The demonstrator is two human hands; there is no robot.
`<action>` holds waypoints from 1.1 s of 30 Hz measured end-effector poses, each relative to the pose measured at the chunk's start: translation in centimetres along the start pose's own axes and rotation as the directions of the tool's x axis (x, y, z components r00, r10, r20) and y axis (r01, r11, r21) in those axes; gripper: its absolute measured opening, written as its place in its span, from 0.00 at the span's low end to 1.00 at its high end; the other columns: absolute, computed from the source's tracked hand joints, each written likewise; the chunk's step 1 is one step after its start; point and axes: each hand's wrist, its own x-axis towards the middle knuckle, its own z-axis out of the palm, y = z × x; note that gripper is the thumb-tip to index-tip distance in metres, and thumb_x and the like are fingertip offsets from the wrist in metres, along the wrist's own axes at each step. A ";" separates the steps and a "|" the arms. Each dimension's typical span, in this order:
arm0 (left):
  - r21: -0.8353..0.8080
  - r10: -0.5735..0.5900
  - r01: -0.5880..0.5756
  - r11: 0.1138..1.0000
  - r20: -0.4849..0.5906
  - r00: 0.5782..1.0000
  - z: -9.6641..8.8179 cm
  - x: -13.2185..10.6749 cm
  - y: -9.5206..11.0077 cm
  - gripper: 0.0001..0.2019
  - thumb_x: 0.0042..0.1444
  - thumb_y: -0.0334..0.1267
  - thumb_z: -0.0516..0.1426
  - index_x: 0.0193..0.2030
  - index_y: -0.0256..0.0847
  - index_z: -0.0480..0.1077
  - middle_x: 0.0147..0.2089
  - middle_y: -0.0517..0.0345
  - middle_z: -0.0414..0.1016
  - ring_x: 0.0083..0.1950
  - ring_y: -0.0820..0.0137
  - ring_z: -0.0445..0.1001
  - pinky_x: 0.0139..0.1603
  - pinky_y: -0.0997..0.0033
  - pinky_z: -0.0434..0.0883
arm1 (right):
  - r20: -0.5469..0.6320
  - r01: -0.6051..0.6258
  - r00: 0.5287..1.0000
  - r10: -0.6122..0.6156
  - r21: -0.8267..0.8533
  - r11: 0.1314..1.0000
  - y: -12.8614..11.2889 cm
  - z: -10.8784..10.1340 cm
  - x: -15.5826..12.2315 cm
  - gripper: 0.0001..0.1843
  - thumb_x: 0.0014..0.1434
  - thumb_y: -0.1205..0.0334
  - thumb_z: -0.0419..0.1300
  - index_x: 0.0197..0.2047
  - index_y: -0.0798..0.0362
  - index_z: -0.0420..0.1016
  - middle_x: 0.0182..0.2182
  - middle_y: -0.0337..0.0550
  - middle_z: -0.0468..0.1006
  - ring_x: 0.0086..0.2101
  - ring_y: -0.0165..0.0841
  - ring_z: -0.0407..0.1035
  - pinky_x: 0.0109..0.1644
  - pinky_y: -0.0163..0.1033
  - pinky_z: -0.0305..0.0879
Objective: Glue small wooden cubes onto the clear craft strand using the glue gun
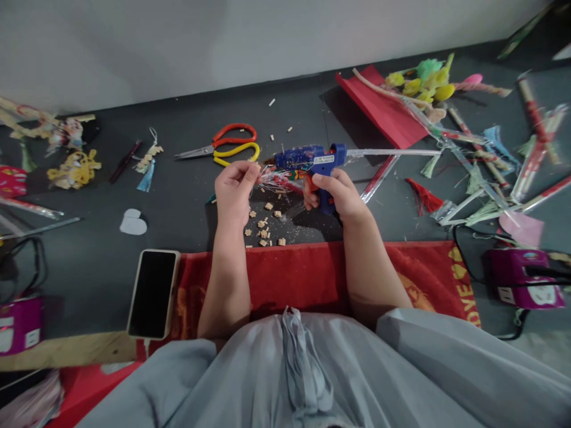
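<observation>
My right hand (345, 193) is wrapped round the handle of a blue hot glue gun (307, 157), with a long clear glue stick (392, 153) sticking out of its back end. The gun's nozzle points left at my left hand (235, 187), whose thumb and forefinger are pinched together on a small pale wooden piece, mostly hidden by the fingertips. Under the gun lies a shiny bundle with white strands (276, 178). Between my hands, several small wooden pieces (263, 224) are scattered over the dark table.
Scissors (232, 145) with red and yellow handles lie behind my left hand. A phone (154, 293) and a red towel (294, 273) are near the front edge. Tassels, wrapped sticks and red paper (379, 107) crowd the right. A purple box (524, 276) with cables stands far right.
</observation>
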 end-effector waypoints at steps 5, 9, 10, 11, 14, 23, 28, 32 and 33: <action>0.012 0.015 -0.015 1.000 0.010 1.000 -0.1 0.0 -0.1 0.16 0.40 0.51 0.67 0.28 0.41 0.73 0.25 0.65 0.71 0.26 0.81 0.69 0.31 0.78 0.70 | -0.005 0.007 1.000 -0.007 0.008 1.000 0.0 0.0 0.1 0.15 0.52 0.53 0.63 0.22 0.56 0.71 0.15 0.34 0.66 0.17 0.23 0.61 0.23 0.33 0.64; 0.005 0.022 -0.022 1.000 0.012 1.000 -0.1 0.0 -0.1 0.16 0.40 0.50 0.67 0.27 0.41 0.73 0.25 0.65 0.71 0.26 0.81 0.69 0.31 0.78 0.69 | 0.009 0.019 1.000 -0.019 0.010 1.000 0.1 -0.1 0.1 0.15 0.53 0.54 0.62 0.22 0.56 0.71 0.15 0.34 0.66 0.16 0.24 0.61 0.23 0.34 0.65; 0.000 0.022 -0.022 1.000 0.011 1.000 -0.1 0.0 -0.1 0.16 0.40 0.50 0.68 0.27 0.41 0.73 0.25 0.65 0.71 0.26 0.81 0.69 0.31 0.78 0.69 | 0.010 0.018 1.000 -0.018 0.008 1.000 0.1 -0.1 0.1 0.16 0.53 0.54 0.62 0.22 0.56 0.71 0.15 0.34 0.66 0.16 0.24 0.61 0.23 0.34 0.65; -0.006 0.022 -0.021 1.000 0.012 1.000 -0.1 0.0 -0.1 0.15 0.39 0.50 0.68 0.27 0.41 0.73 0.25 0.65 0.71 0.26 0.81 0.69 0.31 0.78 0.69 | 0.010 0.016 1.000 -0.017 0.006 1.000 0.1 -0.1 0.1 0.16 0.53 0.53 0.62 0.22 0.56 0.71 0.15 0.34 0.65 0.16 0.23 0.61 0.23 0.34 0.65; -0.017 0.025 -0.024 1.000 0.018 1.000 -0.1 0.0 -0.2 0.14 0.40 0.48 0.68 0.27 0.41 0.74 0.25 0.65 0.72 0.26 0.82 0.69 0.31 0.78 0.68 | 0.008 0.014 1.000 -0.014 0.007 1.000 0.2 -0.2 0.1 0.17 0.52 0.52 0.63 0.22 0.56 0.70 0.15 0.34 0.65 0.16 0.23 0.60 0.23 0.33 0.65; 0.015 0.032 -0.032 0.999 0.016 0.999 -0.2 0.0 -0.2 0.15 0.41 0.49 0.67 0.28 0.41 0.73 0.25 0.64 0.71 0.26 0.81 0.69 0.32 0.78 0.69 | 0.013 0.019 1.000 -0.019 -0.002 1.000 0.1 -0.1 0.1 0.16 0.53 0.53 0.62 0.21 0.55 0.70 0.14 0.33 0.65 0.16 0.23 0.60 0.23 0.33 0.64; 0.023 0.013 -0.013 1.000 -0.002 1.000 -0.1 0.0 -0.1 0.17 0.38 0.52 0.68 0.27 0.41 0.73 0.25 0.64 0.72 0.26 0.81 0.69 0.31 0.78 0.69 | 0.021 0.012 1.000 -0.012 -0.009 1.000 0.2 -0.2 0.0 0.17 0.53 0.51 0.62 0.21 0.55 0.70 0.14 0.33 0.65 0.17 0.23 0.60 0.24 0.33 0.63; 0.007 0.017 -0.017 1.000 0.010 1.000 -0.1 0.0 -0.1 0.15 0.39 0.50 0.68 0.27 0.41 0.73 0.25 0.64 0.71 0.25 0.81 0.69 0.31 0.78 0.68 | 0.030 0.018 0.999 -0.018 -0.006 1.000 0.2 -0.2 0.1 0.17 0.54 0.52 0.62 0.21 0.55 0.69 0.14 0.34 0.64 0.17 0.23 0.59 0.24 0.33 0.64; 0.005 0.018 -0.018 1.000 0.013 1.000 -0.2 0.0 -0.1 0.15 0.40 0.49 0.68 0.27 0.41 0.73 0.25 0.64 0.71 0.26 0.81 0.69 0.31 0.78 0.68 | 0.033 0.021 0.999 -0.021 -0.003 1.000 0.2 -0.2 0.1 0.17 0.54 0.53 0.62 0.20 0.55 0.69 0.15 0.34 0.64 0.17 0.23 0.60 0.24 0.33 0.64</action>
